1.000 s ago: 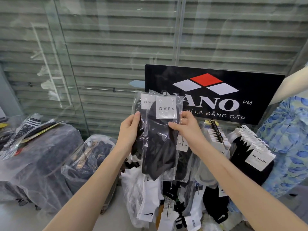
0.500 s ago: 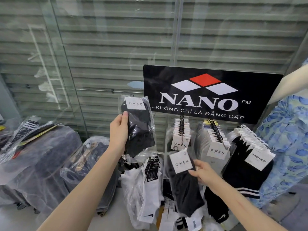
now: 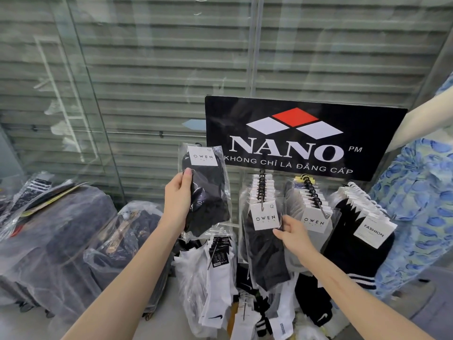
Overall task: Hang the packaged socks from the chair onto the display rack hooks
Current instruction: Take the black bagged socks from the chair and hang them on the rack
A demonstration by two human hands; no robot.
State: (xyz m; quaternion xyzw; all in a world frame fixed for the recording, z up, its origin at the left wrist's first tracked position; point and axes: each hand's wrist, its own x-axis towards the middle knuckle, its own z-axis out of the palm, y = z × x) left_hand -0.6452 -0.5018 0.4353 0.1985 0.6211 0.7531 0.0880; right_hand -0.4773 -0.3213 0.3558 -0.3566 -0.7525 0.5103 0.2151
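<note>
Before a shuttered glass front, one light, floppy, slippery pack [image 3: 207, 190] is clasped by the left hand [image 3: 177, 200]; the hung pack [image 3: 263, 231] is pinched by the right hand [image 3: 293, 235]. The stiff header card is judged the best grip.

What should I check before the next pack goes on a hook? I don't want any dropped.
1. Left hand grips the clear-plastic pack of black socks with a white OWEN card: ok.
2. Right hand steadies the front clear pack of black socks on the left black hook: ok.
3. That pack's card is actually threaded on the hook: cannot tell; the hook tip shows in front of the card.
4. Room left on that hook: not ok; many cards crowd it.
5. Hanging hole in the held pack's top: cannot tell.
6. Right hand free to take the held pack: not ok.
</note>
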